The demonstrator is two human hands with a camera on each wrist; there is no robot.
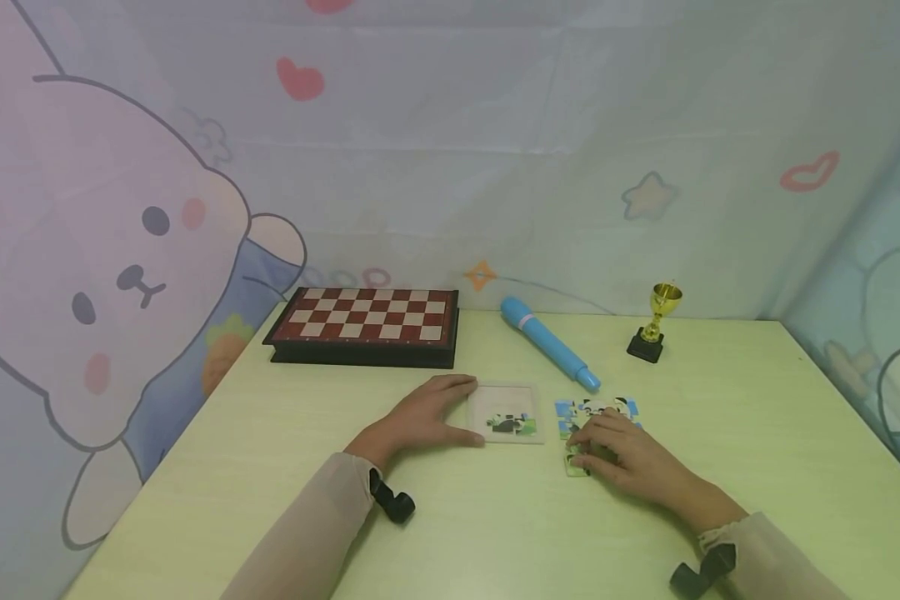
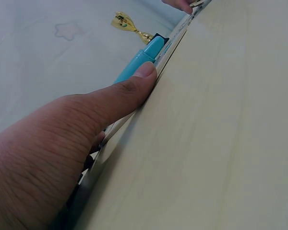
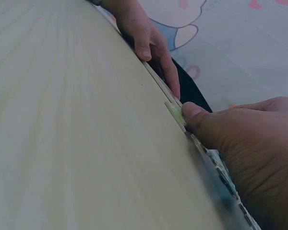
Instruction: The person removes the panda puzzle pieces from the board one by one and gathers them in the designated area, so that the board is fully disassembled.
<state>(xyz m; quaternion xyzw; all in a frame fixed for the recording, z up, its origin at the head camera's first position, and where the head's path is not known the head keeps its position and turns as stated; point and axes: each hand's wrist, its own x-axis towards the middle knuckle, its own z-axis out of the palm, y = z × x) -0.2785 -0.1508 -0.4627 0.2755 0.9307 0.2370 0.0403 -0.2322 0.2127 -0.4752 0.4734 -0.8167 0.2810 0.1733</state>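
Note:
A square white puzzle tray (image 1: pixel 495 400) lies on the table, with a few joined panda-picture pieces (image 1: pixel 512 424) in its lower part. My left hand (image 1: pixel 427 417) holds the tray's left side, thumb by the lower corner and fingers by the upper one. My right hand (image 1: pixel 630 457) pinches a green-edged puzzle piece (image 1: pixel 576 465) between thumb and fingers; the right wrist view shows this piece (image 3: pixel 174 112) low over the table. Just beyond lie more loose panda puzzle pieces (image 1: pixel 566 408), partly hidden by my right hand.
A red-and-white chessboard box (image 1: pixel 367 317) stands at the back left. Behind the tray lies a blue thick pen-like tube (image 1: pixel 551 342). A small gold trophy (image 1: pixel 654 321) stands on a black base at the back right. A printed cloth hangs behind the table (image 1: pixel 450 533).

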